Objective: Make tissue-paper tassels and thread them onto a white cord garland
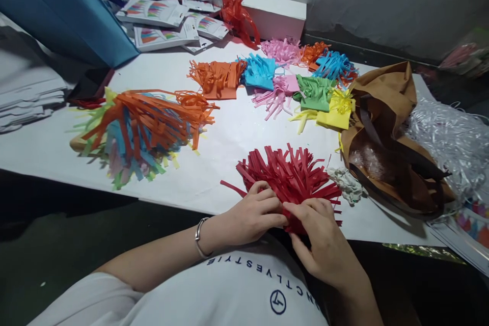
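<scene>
A dark red fringed paper bundle (292, 170) lies at the front edge of the table, its cut strips fanning away from me. My left hand (260, 214) is closed on the near, uncut part of it, fingers bent and thumb pointing right. From the other side my right hand (315, 229) pinches the same part, with its thumb below and index finger above. The fingertips of both hands almost meet there, and they cover much of the band they hold. One long red strip sticks out on the left, past my left hand.
Orange fringes (153, 117) top a multicoloured pile at left. Small fringed bundles, such as a green one (313, 94), sit behind. A brown bag (382, 137) and clear plastic strands (451, 137) stand right. Flat packs (164, 35), a red plastic bag (239, 12) and a white box (275, 15) line the back.
</scene>
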### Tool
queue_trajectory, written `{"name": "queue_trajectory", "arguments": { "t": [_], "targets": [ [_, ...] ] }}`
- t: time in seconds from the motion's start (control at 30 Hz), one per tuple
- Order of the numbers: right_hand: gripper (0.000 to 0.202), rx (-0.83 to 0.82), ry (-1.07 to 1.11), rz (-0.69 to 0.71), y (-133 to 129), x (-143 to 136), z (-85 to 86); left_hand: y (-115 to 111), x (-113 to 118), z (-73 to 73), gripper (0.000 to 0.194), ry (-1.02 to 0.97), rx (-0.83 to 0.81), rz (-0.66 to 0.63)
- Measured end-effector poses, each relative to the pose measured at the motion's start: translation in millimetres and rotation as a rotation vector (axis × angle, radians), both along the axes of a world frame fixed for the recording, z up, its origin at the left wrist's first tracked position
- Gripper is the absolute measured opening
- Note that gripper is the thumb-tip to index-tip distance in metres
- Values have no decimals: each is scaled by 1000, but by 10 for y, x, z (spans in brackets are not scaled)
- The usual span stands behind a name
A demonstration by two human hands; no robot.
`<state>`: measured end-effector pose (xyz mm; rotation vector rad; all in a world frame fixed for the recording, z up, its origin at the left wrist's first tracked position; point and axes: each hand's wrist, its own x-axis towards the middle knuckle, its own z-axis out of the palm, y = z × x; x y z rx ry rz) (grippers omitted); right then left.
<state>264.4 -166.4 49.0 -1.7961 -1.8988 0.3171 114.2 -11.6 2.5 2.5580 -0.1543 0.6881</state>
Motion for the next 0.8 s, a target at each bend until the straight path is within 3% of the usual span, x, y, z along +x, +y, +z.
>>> {"name": "queue_trajectory", "arguments": {
  "t": [0.17,0.37,0.47,0.63,0.8],
  "targets": [
    [12,77,-256,-97,-9,-54,18,-20,-3,2,28,22,-18,53],
    [14,232,-370,-136,-54,-54,-55,-4,11,158,17,90,-57,22],
    [13,288,-338,-105,-36,-40,-43,46,42,298,25,125,-68,-8],
    [14,388,-299,-5,60,46,122,166,122,551,19,139,-73,-56],
    [13,527,-364,279,143,205,349,348,111,864,10,45,87,37]
  ]
}}
